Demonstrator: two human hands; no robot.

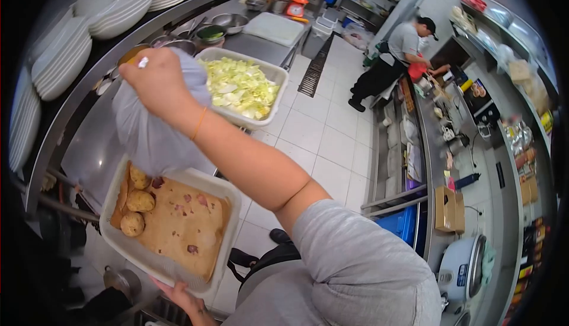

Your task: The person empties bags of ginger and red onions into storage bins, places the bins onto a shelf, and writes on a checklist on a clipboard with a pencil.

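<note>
My right hand (pixel 155 80), with an orange band at its wrist, is closed in a fist around the gathered top of a translucent plastic bag (pixel 157 127). A bit of white pokes out of the fist. The bag hangs over the far end of a white plastic crate (pixel 231 231). Brown paper (pixel 189 225) with reddish-purple skin scraps lines the crate, and three potatoes (pixel 140 201) sit along its left side. At the crate's near edge my left hand (pixel 181 297) grips it, fingers partly hidden beneath. What the bag contains cannot be made out.
Chopped cabbage fills another white crate (pixel 278 83) beyond the bag. Stacked white plates (pixel 62 59) line the left shelf. Metal bowls (pixel 231 23) and a white cutting board (pixel 274 28) occupy the counter. A co-worker (pixel 403 47) stands at the right-hand counter across the tiled floor (pixel 308 130).
</note>
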